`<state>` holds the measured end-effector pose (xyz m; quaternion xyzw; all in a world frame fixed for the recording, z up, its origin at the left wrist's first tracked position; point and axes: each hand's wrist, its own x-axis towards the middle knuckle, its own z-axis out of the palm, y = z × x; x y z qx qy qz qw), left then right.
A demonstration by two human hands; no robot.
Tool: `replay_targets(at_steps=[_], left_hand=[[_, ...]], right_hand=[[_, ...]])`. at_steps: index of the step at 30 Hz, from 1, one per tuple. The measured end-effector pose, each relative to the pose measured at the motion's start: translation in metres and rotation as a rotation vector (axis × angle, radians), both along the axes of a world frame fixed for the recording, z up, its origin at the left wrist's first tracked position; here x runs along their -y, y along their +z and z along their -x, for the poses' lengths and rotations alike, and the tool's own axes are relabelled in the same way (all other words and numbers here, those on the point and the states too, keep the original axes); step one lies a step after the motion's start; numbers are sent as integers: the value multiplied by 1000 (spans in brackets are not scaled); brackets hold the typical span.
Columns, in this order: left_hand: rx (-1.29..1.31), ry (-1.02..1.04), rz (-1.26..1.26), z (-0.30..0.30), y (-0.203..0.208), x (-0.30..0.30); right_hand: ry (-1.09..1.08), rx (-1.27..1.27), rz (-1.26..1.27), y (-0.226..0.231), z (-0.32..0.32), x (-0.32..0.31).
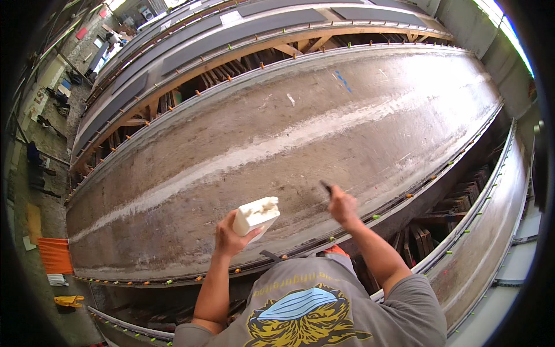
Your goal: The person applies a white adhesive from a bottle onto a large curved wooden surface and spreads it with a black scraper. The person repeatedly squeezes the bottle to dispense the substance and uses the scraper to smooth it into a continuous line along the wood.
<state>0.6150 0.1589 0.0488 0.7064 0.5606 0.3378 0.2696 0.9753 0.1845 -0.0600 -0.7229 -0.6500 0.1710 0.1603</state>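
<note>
My left hand [229,236] is wrapped round a pale, boxy white block or tub [257,215] with a lumpy top edge; I cannot make out whether it is hollow. It is held over the near side of a long brown, stained table surface [191,214]. My right hand [343,206] is closed round a small dark tool [326,187], whose end points away from me toward the table. Its kind is too small to tell, and whether it touches the surface is unclear. A whitish streak [225,166] runs lengthwise along the table.
Small orange and green pegs line the table's rims. Beyond it stands another long table with dark grey sheets [243,43] on a wooden frame [225,58]. A similar curved table [480,260] lies at right. An orange cloth [55,255] and a yellow glove [69,301] are at left.
</note>
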Motion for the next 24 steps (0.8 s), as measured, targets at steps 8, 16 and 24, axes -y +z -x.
replay_targets(at_steps=[8,16,24], left_hand=[[-462,-278,76,-61,15,-25],[-592,-316,120,-64,24,-26],[-756,-411,66,-53,25,-26]], right_hand=[[-346,37,42,-1,-99,-6],[-278,75,38,-2,-86,-8],[-303,103,-11,-8,-79,-7]])
